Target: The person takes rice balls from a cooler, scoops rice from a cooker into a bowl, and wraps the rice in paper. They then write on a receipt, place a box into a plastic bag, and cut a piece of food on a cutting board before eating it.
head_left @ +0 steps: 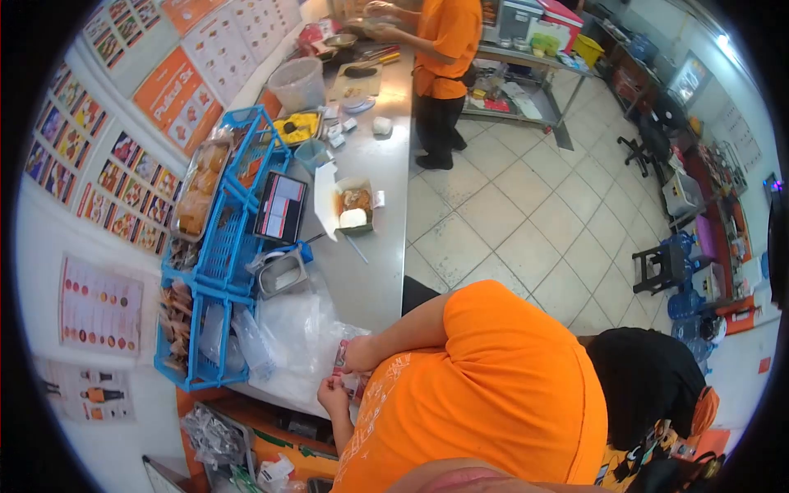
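Note:
Close to my body, at the counter's near end, my right hand (pixel 360 354) is closed around a red-and-white packet (pixel 340 352), partly hidden by the fingers. Just below it, my left hand (pixel 333 396) has its fingertips pinched together beside the same red-and-white material. Whether they grip its edge is hard to tell at this size. Clear plastic bags (pixel 296 333) lie heaped on the counter beside both hands. Farther along stands an open takeaway box (pixel 355 210) with rice and a sauced topping, a small white packet (pixel 379 199) at its side.
Blue plastic baskets (pixel 222 246) line the wall, with a tablet (pixel 282 207) and a metal container (pixel 282 273) beside them. At the steel counter's (pixel 386 156) far end, a person in an orange shirt (pixel 448 41) works near a clear bucket (pixel 297 85). A black stool (pixel 657 267) stands right.

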Motion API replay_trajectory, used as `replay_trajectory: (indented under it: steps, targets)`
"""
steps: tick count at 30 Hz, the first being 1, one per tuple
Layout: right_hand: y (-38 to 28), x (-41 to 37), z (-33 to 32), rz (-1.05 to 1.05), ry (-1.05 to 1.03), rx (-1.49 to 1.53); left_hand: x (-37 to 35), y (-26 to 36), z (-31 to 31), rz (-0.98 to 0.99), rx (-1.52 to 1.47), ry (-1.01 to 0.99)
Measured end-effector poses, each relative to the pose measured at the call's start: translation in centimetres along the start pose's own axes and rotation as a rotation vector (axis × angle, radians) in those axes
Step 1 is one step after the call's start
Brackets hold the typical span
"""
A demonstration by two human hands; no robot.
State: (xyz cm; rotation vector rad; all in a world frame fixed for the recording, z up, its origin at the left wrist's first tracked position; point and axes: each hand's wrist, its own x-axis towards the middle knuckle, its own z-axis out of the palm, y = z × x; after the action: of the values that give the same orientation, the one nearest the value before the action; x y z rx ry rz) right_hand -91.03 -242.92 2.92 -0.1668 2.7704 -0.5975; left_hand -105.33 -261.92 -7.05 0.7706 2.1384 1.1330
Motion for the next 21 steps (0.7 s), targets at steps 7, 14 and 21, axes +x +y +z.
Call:
replay_trajectory:
  steps: [7,14,21]
  targets:
    - [0.7,-0.4,0.9,0.095,0.002,0.276,-3.9,1.6,-5.8,-0.231,-0.146,0.305]
    - [-5.8,3.1,-2.8,-0.166,0.068,0.653,-7.8,8.7,-0.2,0.36,0.222,0.031]
    - [-9.3,0.5,-9.6,-0.381,0.12,0.535,-14.0,13.3,-4.1,0.165,0.183,0.514]
